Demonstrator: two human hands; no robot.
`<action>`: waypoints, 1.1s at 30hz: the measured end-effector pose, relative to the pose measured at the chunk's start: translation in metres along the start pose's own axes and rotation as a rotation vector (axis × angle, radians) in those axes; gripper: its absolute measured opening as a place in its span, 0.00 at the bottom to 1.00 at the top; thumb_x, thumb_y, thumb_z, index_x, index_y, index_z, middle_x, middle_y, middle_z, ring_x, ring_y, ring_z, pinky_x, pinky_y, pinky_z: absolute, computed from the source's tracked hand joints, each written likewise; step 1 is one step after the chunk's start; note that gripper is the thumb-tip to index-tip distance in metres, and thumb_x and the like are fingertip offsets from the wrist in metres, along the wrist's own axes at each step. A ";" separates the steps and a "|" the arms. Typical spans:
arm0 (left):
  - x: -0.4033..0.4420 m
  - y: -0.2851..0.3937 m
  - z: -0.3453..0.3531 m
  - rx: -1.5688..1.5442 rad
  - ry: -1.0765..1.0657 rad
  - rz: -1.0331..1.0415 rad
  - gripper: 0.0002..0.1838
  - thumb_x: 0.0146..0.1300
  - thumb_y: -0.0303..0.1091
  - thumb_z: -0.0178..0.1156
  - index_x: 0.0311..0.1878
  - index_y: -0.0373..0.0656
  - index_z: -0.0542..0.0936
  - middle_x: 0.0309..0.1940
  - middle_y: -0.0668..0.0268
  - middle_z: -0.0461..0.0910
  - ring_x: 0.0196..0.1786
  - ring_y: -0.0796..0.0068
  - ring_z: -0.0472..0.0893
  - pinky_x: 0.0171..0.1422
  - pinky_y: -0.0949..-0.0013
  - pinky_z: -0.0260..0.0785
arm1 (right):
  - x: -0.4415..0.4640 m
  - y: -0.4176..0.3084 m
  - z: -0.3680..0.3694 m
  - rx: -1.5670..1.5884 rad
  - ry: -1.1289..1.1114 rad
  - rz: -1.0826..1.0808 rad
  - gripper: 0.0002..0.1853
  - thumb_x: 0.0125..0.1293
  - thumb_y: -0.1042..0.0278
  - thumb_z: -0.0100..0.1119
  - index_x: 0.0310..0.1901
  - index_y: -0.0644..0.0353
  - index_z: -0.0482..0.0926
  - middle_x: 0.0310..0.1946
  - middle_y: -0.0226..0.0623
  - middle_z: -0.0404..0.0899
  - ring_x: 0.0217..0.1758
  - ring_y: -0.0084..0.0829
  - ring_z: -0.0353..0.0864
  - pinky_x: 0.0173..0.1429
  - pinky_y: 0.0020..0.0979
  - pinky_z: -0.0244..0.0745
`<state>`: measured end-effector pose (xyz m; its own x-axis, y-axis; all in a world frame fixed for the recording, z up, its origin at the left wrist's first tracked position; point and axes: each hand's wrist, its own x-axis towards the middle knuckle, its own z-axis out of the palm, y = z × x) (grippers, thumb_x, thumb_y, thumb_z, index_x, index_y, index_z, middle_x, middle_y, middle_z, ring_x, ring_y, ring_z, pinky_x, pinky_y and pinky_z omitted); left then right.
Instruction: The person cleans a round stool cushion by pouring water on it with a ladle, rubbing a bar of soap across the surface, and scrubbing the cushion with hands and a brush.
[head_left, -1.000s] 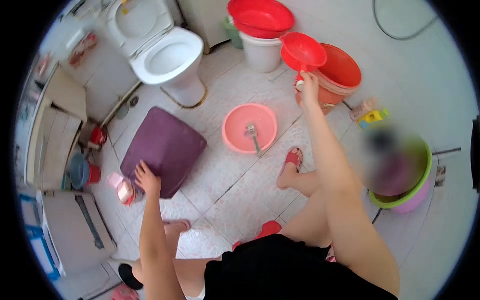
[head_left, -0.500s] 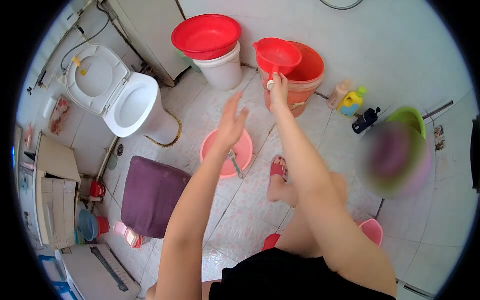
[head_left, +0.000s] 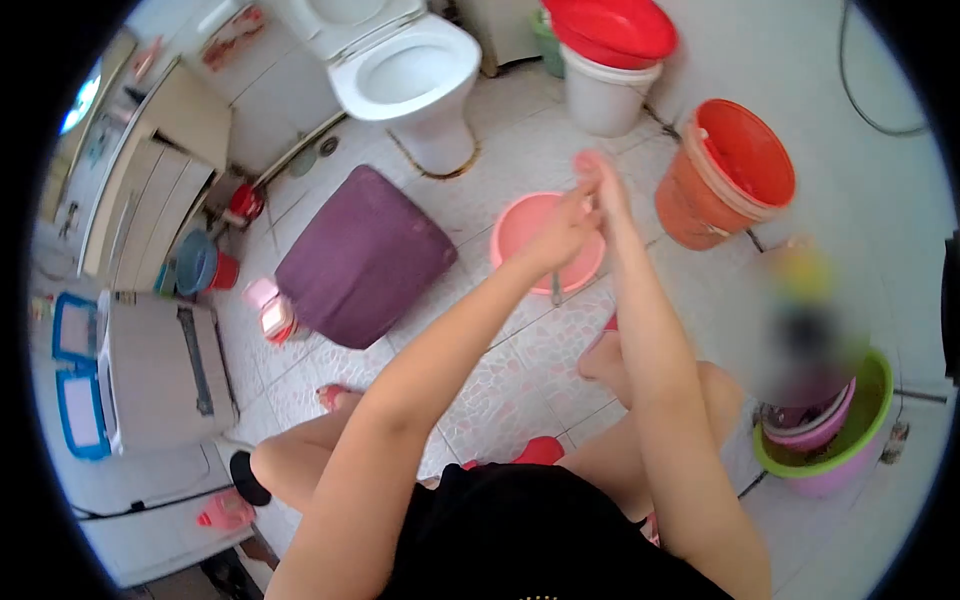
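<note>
My left hand (head_left: 566,232) and my right hand (head_left: 606,187) meet in the air above a pink basin (head_left: 508,222). The bent fingers of my left hand close against my right hand. Motion smears the right fingers, so their exact pose is unclear. In the basin, partly over its near rim, rests a slim grey-green object (head_left: 556,288) whose kind I cannot make out. To the right of my hands stands an orange bucket (head_left: 690,195). Something red shows inside it, probably the dipper, with a small pale piece at the inner edge.
A purple-covered seat (head_left: 365,258) stands left of the basin, with the toilet (head_left: 425,75) behind. A red basin (head_left: 615,30) tops a white bucket (head_left: 605,95). At right sits a green and purple tub (head_left: 820,465). A white appliance (head_left: 160,370) is at left.
My right hand has let go of the red dipper at the bucket and moved to my left hand. The view has shifted, so the floor objects appear elsewhere in the frame.
</note>
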<state>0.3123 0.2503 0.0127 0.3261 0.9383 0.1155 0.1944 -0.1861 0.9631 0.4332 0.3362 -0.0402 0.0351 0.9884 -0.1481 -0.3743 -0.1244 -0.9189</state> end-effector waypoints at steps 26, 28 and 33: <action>-0.315 -0.169 -0.300 -0.388 1.198 -0.656 0.45 0.64 0.61 0.64 0.73 0.36 0.65 0.66 0.51 0.73 0.68 0.61 0.72 0.74 0.63 0.60 | 0.006 0.169 0.279 -0.603 -0.477 0.166 0.44 0.55 0.45 0.75 0.64 0.72 0.72 0.58 0.52 0.79 0.58 0.41 0.81 0.63 0.36 0.72; -0.312 -0.172 -0.295 -0.432 1.202 -0.638 0.46 0.65 0.61 0.63 0.75 0.37 0.63 0.68 0.51 0.71 0.70 0.60 0.70 0.75 0.63 0.58 | 0.014 0.169 0.275 -0.651 -0.450 0.135 0.40 0.57 0.45 0.74 0.61 0.73 0.76 0.56 0.52 0.81 0.56 0.39 0.82 0.62 0.35 0.73; -0.295 -0.180 -0.280 -0.601 1.156 -0.536 0.49 0.67 0.66 0.57 0.78 0.38 0.55 0.75 0.55 0.61 0.77 0.58 0.61 0.78 0.56 0.50 | 0.011 0.123 0.287 -0.890 -0.387 -0.043 0.34 0.58 0.44 0.71 0.52 0.70 0.83 0.48 0.48 0.86 0.50 0.37 0.84 0.57 0.35 0.74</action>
<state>-0.0779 0.0886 -0.1270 -0.6508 0.6155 -0.4445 -0.4642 0.1407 0.8745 0.1220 0.3566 -0.0498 -0.3344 0.9343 -0.1236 0.4636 0.0489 -0.8847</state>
